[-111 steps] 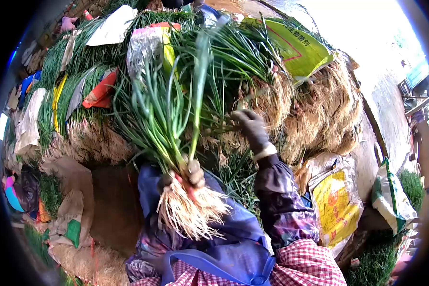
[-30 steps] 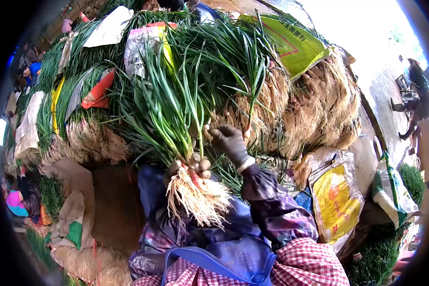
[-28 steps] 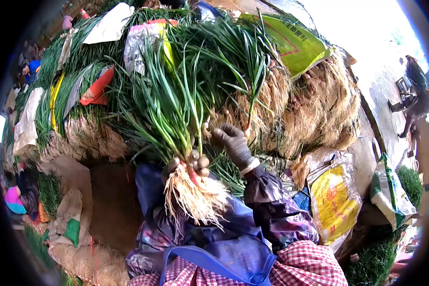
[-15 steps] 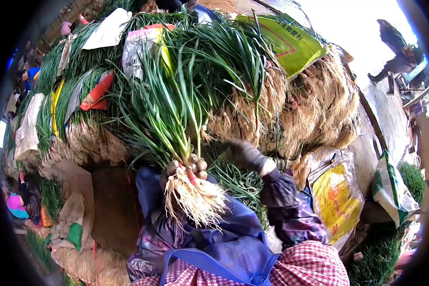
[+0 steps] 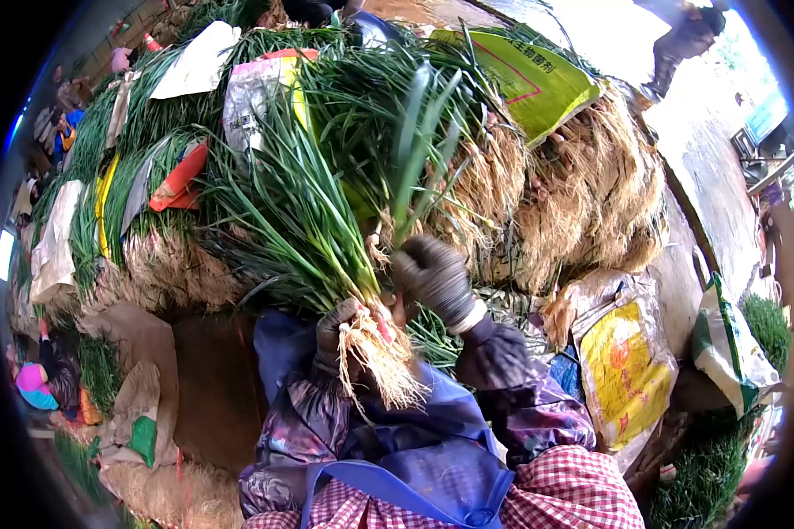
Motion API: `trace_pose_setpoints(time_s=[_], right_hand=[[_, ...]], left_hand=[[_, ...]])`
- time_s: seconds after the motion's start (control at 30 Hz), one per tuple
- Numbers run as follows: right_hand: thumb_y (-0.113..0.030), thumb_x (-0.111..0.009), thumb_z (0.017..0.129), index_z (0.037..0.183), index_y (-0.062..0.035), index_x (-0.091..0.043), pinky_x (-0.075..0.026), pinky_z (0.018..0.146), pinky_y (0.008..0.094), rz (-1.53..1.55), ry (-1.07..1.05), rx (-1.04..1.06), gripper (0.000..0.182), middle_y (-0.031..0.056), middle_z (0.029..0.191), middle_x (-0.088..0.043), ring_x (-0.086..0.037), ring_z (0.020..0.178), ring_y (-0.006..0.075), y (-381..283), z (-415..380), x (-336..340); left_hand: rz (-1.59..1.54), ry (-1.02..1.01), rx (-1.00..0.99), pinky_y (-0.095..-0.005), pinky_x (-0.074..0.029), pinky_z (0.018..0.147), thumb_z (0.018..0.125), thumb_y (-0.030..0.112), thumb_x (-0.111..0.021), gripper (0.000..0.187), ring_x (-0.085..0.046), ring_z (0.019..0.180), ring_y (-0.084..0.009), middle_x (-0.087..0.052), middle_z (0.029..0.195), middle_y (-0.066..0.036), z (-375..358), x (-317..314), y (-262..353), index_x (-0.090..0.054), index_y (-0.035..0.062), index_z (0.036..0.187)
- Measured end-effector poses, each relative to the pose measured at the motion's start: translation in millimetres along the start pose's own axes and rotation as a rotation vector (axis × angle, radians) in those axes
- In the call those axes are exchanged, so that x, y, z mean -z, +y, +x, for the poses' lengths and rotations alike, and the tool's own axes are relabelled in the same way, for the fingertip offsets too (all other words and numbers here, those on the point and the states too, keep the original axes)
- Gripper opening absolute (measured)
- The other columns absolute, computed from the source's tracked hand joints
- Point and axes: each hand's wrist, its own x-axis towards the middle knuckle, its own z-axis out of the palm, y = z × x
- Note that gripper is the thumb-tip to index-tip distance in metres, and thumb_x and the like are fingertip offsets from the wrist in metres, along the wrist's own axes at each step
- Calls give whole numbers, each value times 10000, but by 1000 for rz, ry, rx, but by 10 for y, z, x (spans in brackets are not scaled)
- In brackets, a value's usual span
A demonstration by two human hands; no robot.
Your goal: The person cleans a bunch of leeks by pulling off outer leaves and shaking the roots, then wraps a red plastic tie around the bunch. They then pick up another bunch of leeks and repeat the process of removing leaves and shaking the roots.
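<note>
My left hand (image 5: pixel 333 335), in a dark glove, is closed round the stem bases of a bunch of green garlic (image 5: pixel 313 225). Its long leaves fan up and away, and its pale roots (image 5: pixel 379 357) hang over my blue apron. Just right of the bunch, my gloved right hand (image 5: pixel 434 278) is closed on a green garlic stalk (image 5: pixel 408 167), whose leaves are blurred by motion. The fingertips of my right hand are partly hidden. Beyond both hands lies a large heap of green garlic (image 5: pixel 362 97), with dried tan roots (image 5: pixel 591 194) towards me.
A yellow-green sack (image 5: pixel 538 79) and a white sack (image 5: pixel 198 62) lie on the heap. A yellow printed sack (image 5: pixel 626 375) lies to the right, near a white-green sack (image 5: pixel 728 344). Another person (image 5: pixel 684 44) is at upper right; others (image 5: pixel 48 379) are at left.
My right hand has moved up and left, and a stalk now stands upright in it. The bunch in my left hand has shifted slightly right and turned. The person at upper right has moved.
</note>
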Motion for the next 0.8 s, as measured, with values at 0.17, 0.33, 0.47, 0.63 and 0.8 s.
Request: trace_pose_setpoints(time_s=[0.17, 0.33, 0.47, 0.63, 0.8], right_hand=[[-167, -733, 781, 976, -70, -617, -521, 596, 269, -302, 303, 290, 247, 59, 724, -648, -610, 636, 124, 347, 219, 132], [-321, -690, 798, 902, -132, -597, -457, 478, 291, -884, 253, 106, 235, 66, 698, -591, -575, 603, 136, 555, 716, 561], [-211, -522, 886, 806, -126, -564, -339, 333, 299, -1194, -139, 648, 124, 24, 561, -444, -424, 414, 134, 755, 161, 418], [-254, -624, 837, 957, -209, -656, -524, 537, 278, -1359, -767, -152, 133, 32, 709, -637, -612, 594, 161, 451, 75, 426], [-344, -686, 786, 945, -145, -661, -491, 668, 337, -1022, 459, 81, 256, 77, 785, -663, -630, 722, 214, 39, 1173, 1002]], left_hand=[[-50, 7, -19, -440, -515, 795, 833, 303, -566, 473, -608, 826, -294, -588, 971, -176, -20, -129, 34, -497, -51, 1140], [-91, -23, -62, -438, -515, 791, 832, 300, -567, 472, -610, 818, -294, -591, 961, -176, 26, -218, 121, -500, -53, 1137], [-109, -58, -100, -436, -515, 788, 830, 298, -568, 471, -611, 812, -294, -594, 953, -177, 6, -222, 221, -503, -55, 1135], [-107, -49, -106, -434, -515, 784, 829, 296, -569, 469, -612, 804, -294, -598, 944, -177, 29, -225, 265, -506, -57, 1132], [-99, -6, -91, -432, -515, 780, 828, 293, -570, 468, -613, 796, -294, -601, 934, -178, 86, -247, 192, -509, -59, 1129]])
